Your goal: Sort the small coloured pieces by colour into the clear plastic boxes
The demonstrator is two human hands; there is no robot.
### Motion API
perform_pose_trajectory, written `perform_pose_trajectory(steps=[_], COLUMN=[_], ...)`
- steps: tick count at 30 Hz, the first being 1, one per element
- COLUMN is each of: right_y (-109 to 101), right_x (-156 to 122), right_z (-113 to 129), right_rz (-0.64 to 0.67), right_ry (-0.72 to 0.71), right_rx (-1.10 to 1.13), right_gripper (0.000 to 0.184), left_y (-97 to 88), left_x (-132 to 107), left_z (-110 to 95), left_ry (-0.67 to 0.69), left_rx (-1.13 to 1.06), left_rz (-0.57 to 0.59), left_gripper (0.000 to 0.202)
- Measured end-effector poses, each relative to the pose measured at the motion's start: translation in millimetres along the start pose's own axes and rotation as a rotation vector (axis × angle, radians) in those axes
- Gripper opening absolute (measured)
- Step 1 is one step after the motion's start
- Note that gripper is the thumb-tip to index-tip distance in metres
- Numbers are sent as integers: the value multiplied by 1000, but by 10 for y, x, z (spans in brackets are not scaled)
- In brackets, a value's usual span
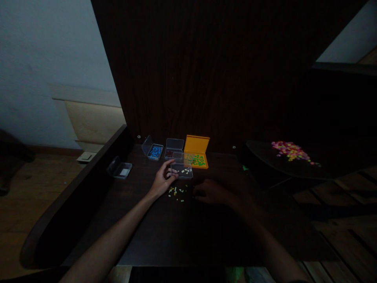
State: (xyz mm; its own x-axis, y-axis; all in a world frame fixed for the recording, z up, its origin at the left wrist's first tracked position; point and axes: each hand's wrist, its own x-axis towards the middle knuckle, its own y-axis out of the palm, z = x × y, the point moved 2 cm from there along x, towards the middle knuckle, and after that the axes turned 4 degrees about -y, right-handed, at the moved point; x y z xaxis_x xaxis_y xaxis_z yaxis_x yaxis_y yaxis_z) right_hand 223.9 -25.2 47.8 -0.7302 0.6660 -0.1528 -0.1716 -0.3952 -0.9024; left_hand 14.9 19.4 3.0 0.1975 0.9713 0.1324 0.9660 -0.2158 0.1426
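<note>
My left hand (164, 179) grips the left side of a clear plastic box (188, 175), thumb in front and fingers curled at its edge. Small pale pieces lie inside that box. On the dark tabletop just in front of it is a loose scatter of small white and yellow pieces (175, 191). To the right of the scatter, in deep shadow, my right hand (210, 191) is low over the table with its fingers curled together. Whatever its fingertips may hold is too dark to see.
Behind stand an open orange box (196, 144) with green pieces, a clear box of blue pieces (155, 151) and a clear box with dark reddish pieces (173, 153). Another open clear box (122, 175) is at left. Colourful pieces (291, 151) are heaped on the right-hand ledge.
</note>
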Motion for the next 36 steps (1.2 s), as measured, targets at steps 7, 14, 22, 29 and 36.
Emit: perform_pose_trajectory(steps=[7,14,22,29,36], right_y=[81,34,-311,-343,-342], right_x=[8,42,372,722,794], right_z=[43,54,-6,2,44], right_rz=[-35,-118,-363,-280,-219], right_ry=[60,14,118,194,251], right_rx=[15,47,2,-127,-181], right_gripper=[17,18,19,21,23], left_y=[0,4,13,8,9], left_x=[-8,-13,-12,-14,-12], left_z=[-27,-14,-17,-7,-2], left_ry=[-8,-18,-13,-8,-5], left_rx=[15,3,-9,-18,-27], left_rz=[10,15,13,28,31], left_gripper=[59,61,60,59,59])
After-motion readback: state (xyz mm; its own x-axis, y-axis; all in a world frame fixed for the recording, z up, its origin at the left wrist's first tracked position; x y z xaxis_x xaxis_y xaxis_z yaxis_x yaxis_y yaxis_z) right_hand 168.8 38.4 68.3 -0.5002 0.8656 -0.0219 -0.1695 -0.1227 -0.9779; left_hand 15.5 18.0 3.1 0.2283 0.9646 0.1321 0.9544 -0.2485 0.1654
